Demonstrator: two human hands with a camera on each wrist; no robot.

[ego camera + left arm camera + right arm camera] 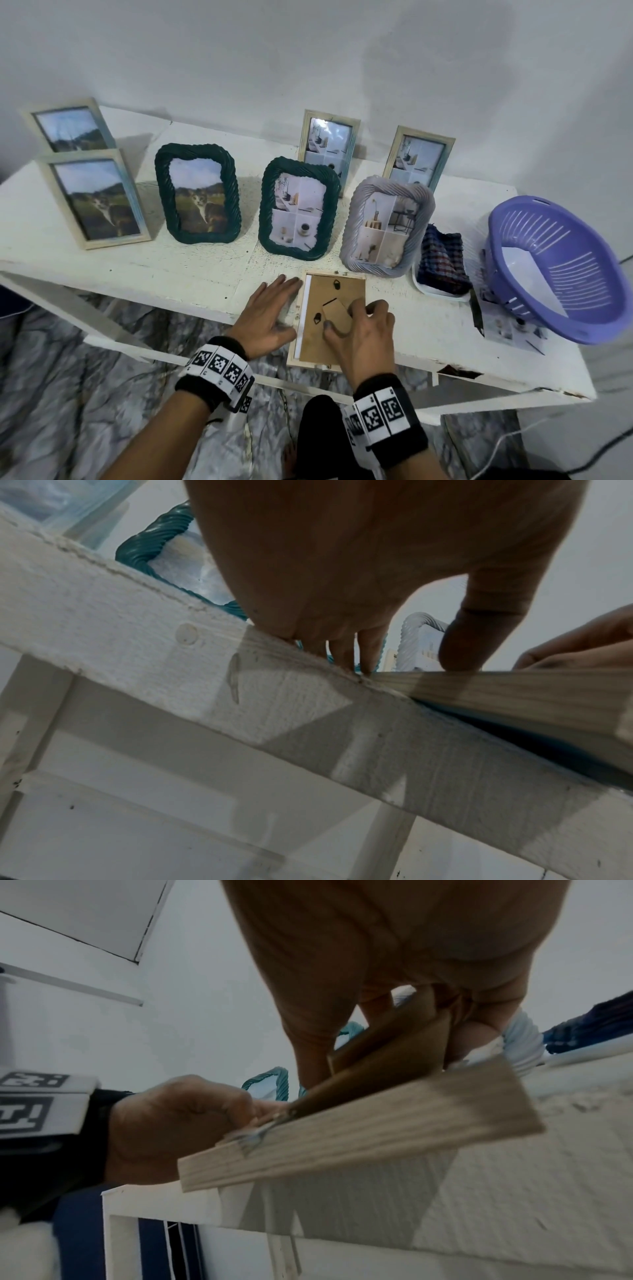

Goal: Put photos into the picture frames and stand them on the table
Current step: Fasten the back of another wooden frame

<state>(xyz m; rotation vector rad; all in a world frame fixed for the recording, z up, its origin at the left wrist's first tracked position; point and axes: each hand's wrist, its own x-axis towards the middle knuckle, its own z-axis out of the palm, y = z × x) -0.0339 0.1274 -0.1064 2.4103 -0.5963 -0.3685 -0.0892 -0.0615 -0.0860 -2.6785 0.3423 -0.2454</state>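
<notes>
The white bench (102, 219) carries everything, and the face-down wooden frame (310, 359) at its near edge serves as the landmark, its near end jutting a little past that edge. Right of the frame and well apart sits a purple slotted basket (513, 260) tipped on its side, with loose photo prints (513, 329) lying under its near rim. Beyond the frame, seven filled frames stand upright: two pale wooden frames (61, 212) far to the left holding a cat photo and a landscape, a dark green rope-edged frame (161, 192) with the cat photo, a second green rope frame (265, 212) just beyond the landmark's far left corner, a grey rope frame (349, 236) just beyond its far right corner, and two more pale wooden frames (305, 137) against the wall behind those. Between the grey frame and the basket a dark checked cloth (442, 267) rests on a white tray (421, 286). The left hand (270, 315) lies flat on the bench against the landmark's left side, fingers straight and relaxed, grasping nothing; the left wrist view shows its fingertips (366, 656) down at the frame's edge. The right hand (359, 329) sits on the frame's brown backing board (322, 346), its grip pinching the small cardboard easel stand (337, 317), which is lifted at an angle off the board. A white strip of photo paper (303, 308) shows along the board's left side.
</notes>
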